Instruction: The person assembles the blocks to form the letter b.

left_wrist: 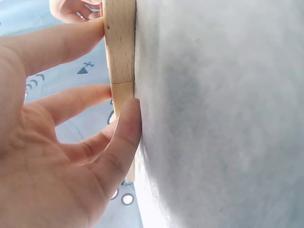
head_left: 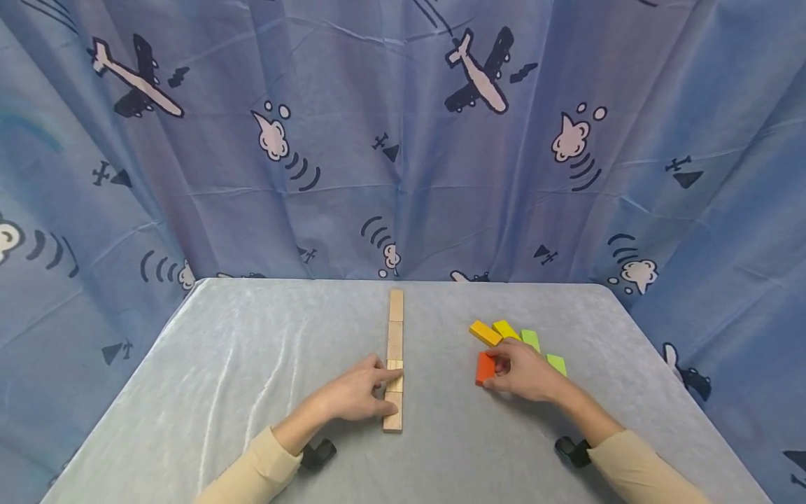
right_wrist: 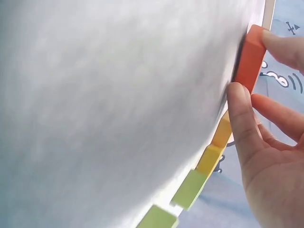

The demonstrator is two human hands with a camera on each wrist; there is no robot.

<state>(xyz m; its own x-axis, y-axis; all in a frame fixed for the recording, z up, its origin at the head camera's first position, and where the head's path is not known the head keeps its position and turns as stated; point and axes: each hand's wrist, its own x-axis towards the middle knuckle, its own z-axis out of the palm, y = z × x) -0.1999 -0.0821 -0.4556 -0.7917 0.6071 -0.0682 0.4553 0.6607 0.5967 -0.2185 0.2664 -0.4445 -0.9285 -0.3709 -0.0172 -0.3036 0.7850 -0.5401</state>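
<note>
A straight row of plain wooden blocks [head_left: 395,339] runs away from me along the middle of the table. My left hand [head_left: 355,392] lies at the near part of this row, fingers spread, thumb and index fingertips touching the blocks. In the left wrist view the fingertips [left_wrist: 134,111] meet the side and upper face of the wooden row. To the right, my right hand [head_left: 525,371] holds an orange-red block [head_left: 484,369] by its ends, between thumb and fingers. That orange-red block [right_wrist: 250,61] sits close over the cloth in the right wrist view.
Beyond and beside the right hand lie an orange-yellow block [head_left: 485,333], a yellow block [head_left: 505,329] and two light green blocks [head_left: 531,340], loosely in an arc. A pale cloth [head_left: 283,336] covers the table. A blue curtain [head_left: 327,140] with airplane prints hangs behind it.
</note>
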